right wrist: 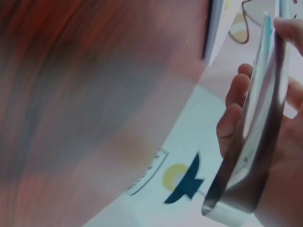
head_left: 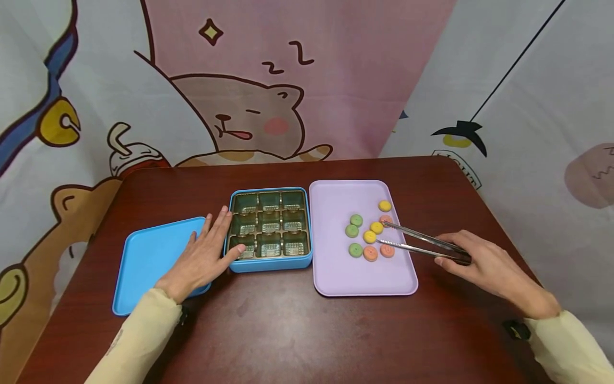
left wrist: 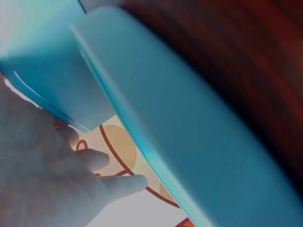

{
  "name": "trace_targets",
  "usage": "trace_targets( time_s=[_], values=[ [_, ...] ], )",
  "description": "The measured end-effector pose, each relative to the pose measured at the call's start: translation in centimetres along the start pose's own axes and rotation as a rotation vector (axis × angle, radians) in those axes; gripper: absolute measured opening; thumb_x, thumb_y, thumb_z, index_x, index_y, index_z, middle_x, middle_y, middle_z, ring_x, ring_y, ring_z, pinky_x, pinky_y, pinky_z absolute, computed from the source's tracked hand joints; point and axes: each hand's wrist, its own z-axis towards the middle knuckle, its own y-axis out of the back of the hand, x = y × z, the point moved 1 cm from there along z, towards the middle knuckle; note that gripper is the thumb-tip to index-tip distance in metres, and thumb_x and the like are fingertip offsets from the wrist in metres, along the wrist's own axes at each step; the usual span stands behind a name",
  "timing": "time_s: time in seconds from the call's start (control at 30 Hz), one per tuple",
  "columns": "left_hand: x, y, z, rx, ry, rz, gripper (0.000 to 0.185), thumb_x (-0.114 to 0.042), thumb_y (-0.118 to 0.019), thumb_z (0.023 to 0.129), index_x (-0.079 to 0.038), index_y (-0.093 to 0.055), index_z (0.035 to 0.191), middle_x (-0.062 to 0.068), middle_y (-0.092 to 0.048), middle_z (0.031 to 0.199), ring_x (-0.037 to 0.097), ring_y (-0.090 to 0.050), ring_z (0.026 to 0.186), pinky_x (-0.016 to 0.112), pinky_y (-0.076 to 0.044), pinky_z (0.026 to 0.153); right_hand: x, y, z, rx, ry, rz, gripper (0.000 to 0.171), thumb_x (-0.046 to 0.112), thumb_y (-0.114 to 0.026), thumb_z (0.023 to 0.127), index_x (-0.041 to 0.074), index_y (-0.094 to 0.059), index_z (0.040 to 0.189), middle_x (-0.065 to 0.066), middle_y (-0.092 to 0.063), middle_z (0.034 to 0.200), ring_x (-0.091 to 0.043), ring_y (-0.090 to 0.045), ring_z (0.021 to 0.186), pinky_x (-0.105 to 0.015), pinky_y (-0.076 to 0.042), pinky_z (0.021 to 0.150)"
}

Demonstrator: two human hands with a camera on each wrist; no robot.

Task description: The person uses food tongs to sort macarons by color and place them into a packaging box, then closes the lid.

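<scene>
Nine small round candies [head_left: 369, 237] are clustered toward the lilac plastic tray's [head_left: 336, 272] right edge, nearest the right hand [head_left: 484, 266], by which metal tongs [head_left: 417, 242], tips parted, are gripped pointing left at them, while the flat left hand [head_left: 203, 256] is rested against the blue compartment box [head_left: 268, 264].

Long shiny metal tongs [head_left: 422, 244], arms slightly apart over the right side of the flat lilac rectangular tray [head_left: 336, 272], tips among small round yellow, green and orange sweets [head_left: 370, 237]
</scene>
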Motion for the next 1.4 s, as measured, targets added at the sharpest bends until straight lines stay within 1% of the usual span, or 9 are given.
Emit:
trace_targets(
  time_s=[0.1,0.23,0.37,0.5,0.63,0.73,0.87,1.03,1.4],
  values=[
    [0.0,-0.1,-0.1,-0.004,-0.001,0.001,0.092,-0.067,-0.040,0.104,-0.013,-0.003,0.168,0.004,0.005,0.174,0.044,-0.002,0.157,0.080,-0.010,0.113,1.3,0.0,0.1,-0.015,0.030,-0.043,0.044,0.036,-0.087,0.084,0.021,-0.069,0.122,0.004,-0.063,0.097,-0.009,-0.052,0.073,-0.027,-0.043,0.056],
    [0.0,-0.1,-0.1,-0.002,-0.001,0.004,0.091,-0.067,-0.040,0.104,-0.014,-0.003,0.168,0.003,0.005,0.174,0.044,-0.002,0.157,0.079,-0.010,0.113,2.7,-0.4,0.3,-0.032,0.076,-0.107,0.045,0.035,-0.090,0.080,0.019,-0.071,0.117,0.005,-0.060,0.090,-0.005,-0.047,0.066,-0.024,-0.039,0.050],
    [0.0,0.0,-0.2,0.000,-0.006,-0.001,0.091,-0.066,-0.041,0.105,-0.013,-0.003,0.168,0.004,0.003,0.174,0.043,-0.003,0.158,0.079,-0.009,0.113,3.6,-0.7,0.6,-0.041,0.127,-0.165,0.044,0.034,-0.092,0.077,0.015,-0.073,0.112,0.005,-0.062,0.088,-0.005,-0.049,0.065,-0.024,-0.041,0.049],
    [0.2,0.2,-0.2,-0.001,-0.013,-0.009,0.089,-0.065,-0.040,0.105,-0.014,-0.004,0.168,0.006,0.000,0.174,0.042,-0.004,0.158,0.079,-0.009,0.113,4.2,-0.9,1.1,-0.046,0.186,-0.199,0.045,0.035,-0.092,0.076,0.011,-0.075,0.110,0.001,-0.067,0.090,-0.006,-0.053,0.066,-0.025,-0.044,0.048],
    [0.4,0.3,-0.2,0.003,-0.015,-0.016,0.087,-0.065,-0.039,0.105,-0.016,-0.005,0.168,0.004,-0.001,0.175,0.041,-0.005,0.158,0.079,-0.008,0.114,4.5,-1.1,1.4,-0.046,0.219,-0.220,0.047,0.035,-0.093,0.075,0.009,-0.076,0.110,0.000,-0.068,0.089,-0.008,-0.056,0.066,-0.024,-0.044,0.047],
    [0.6,0.4,-0.2,0.007,-0.014,-0.024,0.085,-0.065,-0.038,0.106,-0.018,-0.005,0.169,0.002,-0.002,0.175,0.039,-0.006,0.158,0.078,-0.007,0.114,4.7,-1.2,1.7,-0.047,0.237,-0.234,0.047,0.035,-0.093,0.074,0.009,-0.076,0.109,0.000,-0.067,0.088,-0.007,-0.054,0.064,-0.023,-0.043,0.047],
    [0.7,0.4,-0.2,0.003,-0.020,-0.037,0.081,-0.063,-0.038,0.107,-0.020,-0.007,0.169,0.003,-0.005,0.175,0.036,-0.007,0.159,0.078,-0.006,0.115,4.9,-1.2,2.0,-0.040,0.255,-0.252,0.046,0.037,-0.092,0.075,0.009,-0.076,0.109,-0.001,-0.067,0.087,-0.007,-0.051,0.063,-0.022,-0.040,0.046],
    [0.7,0.4,-0.2,0.001,-0.022,-0.036,0.079,-0.061,-0.039,0.107,-0.022,-0.008,0.169,0.002,-0.007,0.174,0.035,-0.007,0.159,0.078,-0.007,0.115,5.2,-1.2,2.3,-0.020,0.266,-0.271,0.046,0.038,-0.092,0.076,0.007,-0.077,0.107,-0.001,-0.067,0.086,-0.007,-0.053,0.063,-0.023,-0.042,0.047],
    [0.9,0.5,-0.3,0.011,-0.017,-0.040,0.075,-0.058,-0.038,0.109,-0.023,-0.009,0.169,-0.001,-0.006,0.175,0.035,-0.006,0.159,0.077,-0.006,0.115,5.4,-1.2,2.6,0.021,0.243,-0.279,0.043,0.037,-0.092,0.078,0.007,-0.077,0.105,-0.001,-0.067,0.084,-0.007,-0.053,0.063,-0.023,-0.045,0.048]
  ],
)
